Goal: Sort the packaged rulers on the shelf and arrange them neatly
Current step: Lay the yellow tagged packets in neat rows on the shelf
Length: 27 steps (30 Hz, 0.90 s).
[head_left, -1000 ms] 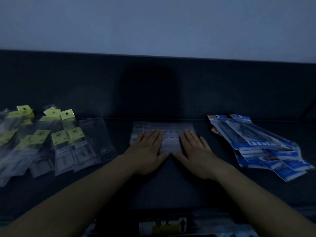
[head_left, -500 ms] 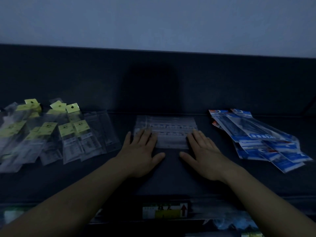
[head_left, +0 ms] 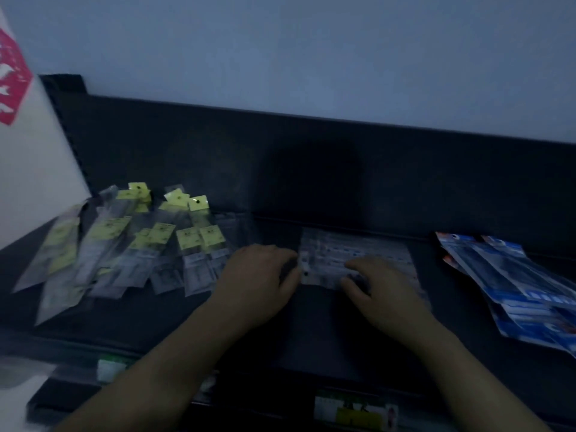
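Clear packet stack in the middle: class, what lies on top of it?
The right hand covers the clear packet stack at its near edge; the left hand touches its left side. Anything beneath is hidden.

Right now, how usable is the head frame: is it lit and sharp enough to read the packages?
Head view: very dim with a blue cast, and motion-blurred. The yellow-tagged packs smear most. The clear pack stack under both hands shows print, but it is illegible. The blue packs keep their colour, no readable text. A soft dark shadow falls on the shelf back panel. No glare.
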### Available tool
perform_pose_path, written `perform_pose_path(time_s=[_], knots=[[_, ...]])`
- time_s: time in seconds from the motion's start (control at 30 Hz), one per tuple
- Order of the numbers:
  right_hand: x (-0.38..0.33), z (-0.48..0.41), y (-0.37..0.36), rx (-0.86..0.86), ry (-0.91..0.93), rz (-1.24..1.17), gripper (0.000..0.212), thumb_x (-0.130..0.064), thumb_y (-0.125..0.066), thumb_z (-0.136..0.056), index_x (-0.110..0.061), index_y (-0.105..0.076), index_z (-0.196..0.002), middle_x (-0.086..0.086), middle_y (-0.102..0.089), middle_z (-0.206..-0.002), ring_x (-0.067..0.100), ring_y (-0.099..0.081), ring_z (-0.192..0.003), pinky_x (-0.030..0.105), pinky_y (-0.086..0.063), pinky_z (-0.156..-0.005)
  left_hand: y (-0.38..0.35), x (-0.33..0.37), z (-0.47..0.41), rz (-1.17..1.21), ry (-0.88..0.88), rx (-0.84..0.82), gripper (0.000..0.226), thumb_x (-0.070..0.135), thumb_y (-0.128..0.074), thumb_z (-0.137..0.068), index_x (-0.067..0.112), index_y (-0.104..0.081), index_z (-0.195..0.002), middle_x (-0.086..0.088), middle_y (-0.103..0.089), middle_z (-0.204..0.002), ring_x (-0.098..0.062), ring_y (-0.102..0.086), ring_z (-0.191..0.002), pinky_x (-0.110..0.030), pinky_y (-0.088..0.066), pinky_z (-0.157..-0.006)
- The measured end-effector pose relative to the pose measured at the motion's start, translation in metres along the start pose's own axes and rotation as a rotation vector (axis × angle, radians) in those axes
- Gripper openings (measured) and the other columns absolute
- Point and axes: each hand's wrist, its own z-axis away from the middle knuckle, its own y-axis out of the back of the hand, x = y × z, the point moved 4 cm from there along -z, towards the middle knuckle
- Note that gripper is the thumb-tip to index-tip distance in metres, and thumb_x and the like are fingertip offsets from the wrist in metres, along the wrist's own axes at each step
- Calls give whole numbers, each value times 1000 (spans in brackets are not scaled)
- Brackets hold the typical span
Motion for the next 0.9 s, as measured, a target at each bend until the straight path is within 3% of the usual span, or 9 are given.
perform_pose_path(time_s=[0.13, 0.23, 0.3, 0.43, 0.5, 0.57, 0.67, 0.77, 0.9], knots=[[-49, -20, -13, 40, 60, -31, 35, -37, -53, -92, -15, -63, -118, 3, -62, -122, 22, -51, -119, 32, -32, -103, 33, -52, 24, 80, 128, 85, 45, 51, -41, -93, 24, -63, -121, 6, -67, -114, -17, -60, -107, -29, -44, -88], [-93, -35, -32, -10, 69, -62, 41, -41, -50, -95, -23, -54, -131, -2, -49, -140, 17, -32, -138, 30, -19, -115, 61, -100, 46, 145, 233, 162, 46, 51, -43, -88, 22, -69, -111, 5, -71, -106, -18, -64, -99, -29, -47, -82], [-127, -44, -43, -47, 90, -118, 41, -40, -48, -96, -25, -51, -133, -5, -44, -144, 14, -25, -141, 29, -14, -117, 78, -135, 59, 142, 299, 198, 36, 45, -52, -92, 21, -70, -112, 4, -72, -107, -19, -65, -98, -29, -48, -80], [-200, -71, -66, -54, 159, -144, 36, -33, -48, -97, -19, -57, -128, -2, -55, -132, 16, -40, -129, 30, -25, -110, 104, -209, 79, 49, 422, 238, 40, 47, -52, -91, 21, -68, -115, -2, -69, -115, -27, -64, -99, -35, -49, -85], [-231, -86, -81, -55, 179, -186, 37, -34, -49, -96, -19, -57, -129, -1, -56, -132, 17, -44, -126, 31, -30, -107, 105, -249, 84, -65, 493, 172, 59, 60, -44, -83, 23, -61, -124, -6, -63, -126, -30, -60, -108, -39, -46, -92], [-257, -98, -98, -88, 183, -211, 40, -36, -48, -97, -20, -53, -133, 1, -50, -139, 16, -41, -129, 28, -29, -108, 97, -284, 87, -120, 597, 50, 76, 73, -41, -78, 26, -46, -138, -10, -46, -144, -33, -44, -129, -46, -37, -105], [-281, -108, -124, -184, 169, -147, 42, -37, -39, -100, -24, -45, -139, 1, -35, -151, 17, -26, -140, 33, -20, -115, 76, -315, 87, 20, 682, -104, 99, 86, -42, -65, 29, -30, -145, -12, -24, -155, -35, -25, -141, -54, -26, -112], [-281, -112, -138, -229, 133, -49, 39, -32, -36, -101, -18, -48, -136, 4, -38, -148, 21, -29, -138, 32, -21, -112, 60, -325, 88, 13, 605, -221, 101, 91, -36, -62, 23, -37, -137, -12, -34, -148, -34, -33, -135, -53, -29, -109], [-264, -116, -136, -181, 37, -33, 31, -16, -38, -100, -5, -59, -120, 12, -51, -133, 27, -45, -122, 31, -34, -97, 69, -332, 101, 70, 491, -151, 79, 80, -42, -72, 15, -50, -115, -4, -51, -123, -27, -48, -116, -40, -40, -97]])
